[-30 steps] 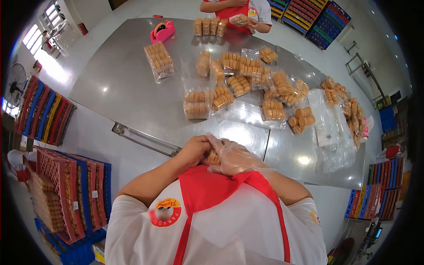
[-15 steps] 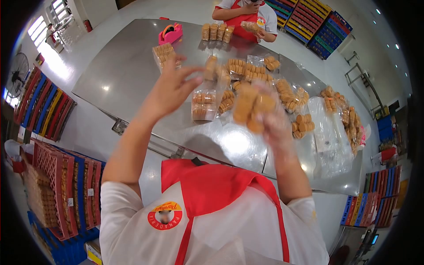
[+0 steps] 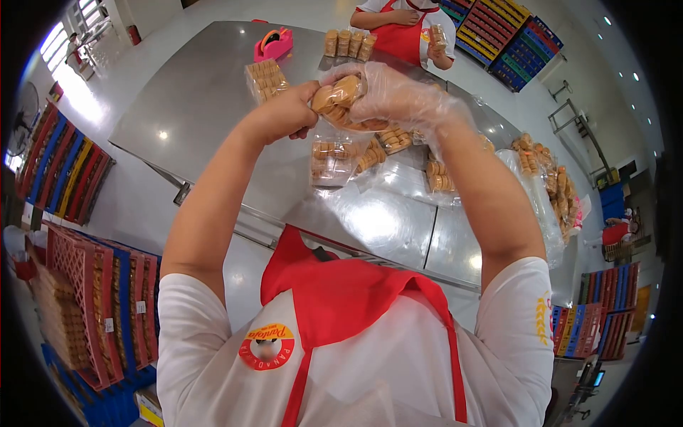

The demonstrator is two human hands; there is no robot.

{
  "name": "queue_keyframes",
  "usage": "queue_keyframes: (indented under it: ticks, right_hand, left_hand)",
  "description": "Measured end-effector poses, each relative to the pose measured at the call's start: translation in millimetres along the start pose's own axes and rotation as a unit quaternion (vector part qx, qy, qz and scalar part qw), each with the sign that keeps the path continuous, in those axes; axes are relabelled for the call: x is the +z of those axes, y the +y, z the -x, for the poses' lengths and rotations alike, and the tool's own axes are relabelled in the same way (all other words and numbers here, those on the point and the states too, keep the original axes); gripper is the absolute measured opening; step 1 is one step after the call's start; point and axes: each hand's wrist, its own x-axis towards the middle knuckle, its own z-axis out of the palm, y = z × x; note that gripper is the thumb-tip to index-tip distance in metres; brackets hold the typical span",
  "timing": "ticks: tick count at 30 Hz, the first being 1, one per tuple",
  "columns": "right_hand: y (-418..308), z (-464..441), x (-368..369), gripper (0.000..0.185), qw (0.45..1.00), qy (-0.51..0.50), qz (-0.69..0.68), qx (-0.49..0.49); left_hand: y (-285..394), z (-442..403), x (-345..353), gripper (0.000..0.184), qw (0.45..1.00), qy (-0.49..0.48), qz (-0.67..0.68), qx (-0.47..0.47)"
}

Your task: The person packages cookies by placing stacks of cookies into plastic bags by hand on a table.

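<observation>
The bag of biscuits (image 3: 340, 96) is in the upper middle of the frame, held between my two hands above the worktop (image 3: 192, 107). It is filled with round biscuits, so I judge the filling of this one done; whether its mouth is sealed I cannot tell. My right hand (image 3: 391, 96), in a clear plastic glove, wraps around its right side. My left hand (image 3: 290, 112), bare, is curled into a fist against its left end and seems to pinch the plastic there.

Just below my hands lies a clear pack of biscuits (image 3: 332, 158), its biscuits in neat rows. Left of my left hand, a larger pack (image 3: 265, 80) stands apart, near the pink tape dispenser (image 3: 274, 45). At top centre, four packs (image 3: 348, 45) stand in a row, looking the most finished to me. A co-worker (image 3: 398, 35) beyond them holds another pack (image 3: 437, 39).

Plenty seems left: another bag (image 3: 441, 176) lies under my right forearm, more are partly hidden behind it, and a heap of bagged biscuits (image 3: 562, 188) sits at the right edge of the worktop, beside clear plastic (image 3: 546, 224).
</observation>
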Motion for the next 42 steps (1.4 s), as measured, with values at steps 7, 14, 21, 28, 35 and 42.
queue_keyframes:
  ticks: [7,14,21,28,35,42]
  right_hand:
    - [-31.4,-9.8,10.3,0.054,0.951,-0.139,0.242,0.133]
    - [38.5,-24.1,51.9,0.042,0.936,-0.206,0.275,0.072]
    - [87.6,15.8,108.3,0.046,0.97,0.046,0.219,-0.1]
    - [139.1,-1.6,162.3,0.053,0.84,0.155,0.52,0.012]
    - [172.5,42.9,160.1,0.052,0.849,0.186,0.481,-0.113]
    - [216.5,209.5,141.7,0.032,0.861,0.409,0.3,0.034]
  left_hand:
    - [7.1,17.5,12.0,0.066,0.999,-0.003,0.017,0.037]
    - [-0.9,29.6,39.8,0.068,0.983,0.082,-0.057,0.153]
    - [-19.2,77.4,99.3,0.072,0.906,0.206,-0.196,0.314]
    - [-142.3,58.5,148.1,0.069,0.852,0.199,-0.314,0.368]
    - [-165.6,63.0,161.8,0.062,0.849,0.147,-0.371,0.345]
    - [-187.2,102.0,145.2,0.045,0.895,0.199,-0.292,0.271]
